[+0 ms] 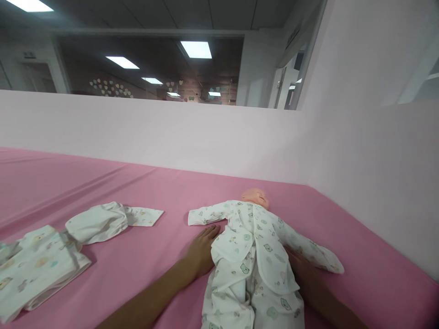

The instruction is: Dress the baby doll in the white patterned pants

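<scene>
A baby doll (254, 196) lies on its back on the pink sheet, its head toward the far wall. It wears a white printed jacket (245, 228) and matching trousers (274, 310); both sleeves stretch out sideways and cover its hands. The jacket front hangs apart below the chest. My left hand (202, 250) rests flat against the doll's side, just under one sleeve, fingers stretched forward. On the other side, my right hand (299, 265) lies along the jacket beneath the other sleeve, fingers extended and partly hidden by the cloth.
To the left lie a folded printed baby garment (41, 269) and a bunched white piece of clothing (99, 221) with a printed end. The pink sheet (164, 192) meets a white wall (171, 137) behind and at the right. A window (154, 68) opens above the back wall.
</scene>
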{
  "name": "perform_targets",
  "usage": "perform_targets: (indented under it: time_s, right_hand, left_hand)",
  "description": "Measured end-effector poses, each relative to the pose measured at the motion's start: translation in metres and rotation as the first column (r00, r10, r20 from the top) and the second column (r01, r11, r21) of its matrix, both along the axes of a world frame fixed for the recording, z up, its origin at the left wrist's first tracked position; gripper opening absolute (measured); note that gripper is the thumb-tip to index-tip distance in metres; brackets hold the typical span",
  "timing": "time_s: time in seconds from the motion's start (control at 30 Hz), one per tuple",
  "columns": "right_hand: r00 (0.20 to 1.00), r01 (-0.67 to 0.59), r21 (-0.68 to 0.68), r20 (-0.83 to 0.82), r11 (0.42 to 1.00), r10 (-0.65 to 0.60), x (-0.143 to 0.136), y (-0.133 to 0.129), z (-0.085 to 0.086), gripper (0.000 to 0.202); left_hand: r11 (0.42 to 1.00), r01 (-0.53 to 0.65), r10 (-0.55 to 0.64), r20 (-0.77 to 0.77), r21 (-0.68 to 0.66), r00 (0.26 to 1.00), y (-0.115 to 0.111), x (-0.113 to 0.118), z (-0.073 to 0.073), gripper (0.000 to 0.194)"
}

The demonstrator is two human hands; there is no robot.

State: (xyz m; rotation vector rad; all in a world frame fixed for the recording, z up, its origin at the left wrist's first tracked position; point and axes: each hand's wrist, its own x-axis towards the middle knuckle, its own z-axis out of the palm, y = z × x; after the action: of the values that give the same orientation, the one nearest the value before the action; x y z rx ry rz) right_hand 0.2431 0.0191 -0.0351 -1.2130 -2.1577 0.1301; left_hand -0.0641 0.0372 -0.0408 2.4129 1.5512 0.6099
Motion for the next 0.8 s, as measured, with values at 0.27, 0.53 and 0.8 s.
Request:
perform_targets:
  time_s: [0.27,0.53,0.8]
  right_hand:
    - [1.000,-0.010,-0.064,0.010,0.998,0.011,0.003,0.000,-0.002,0.036]
    - [0.999,-0.037,-0.022,0.014,0.999,0.038,0.012,0.007,-0.017,0.035]
    - [0.997,-0.061,-0.022,0.050,0.998,0.062,0.015,0.010,-0.021,0.040]
  left_hand:
    - [0.999,0.028,-0.027,-0.023,0.032,0.999,0.001,0.001,-0.001,0.055]
    - [0.999,0.034,-0.035,-0.021,-0.020,0.999,0.003,-0.001,-0.001,0.060]
    - [0.999,0.044,-0.044,-0.025,-0.013,0.999,0.005,-0.001,-0.005,0.059]
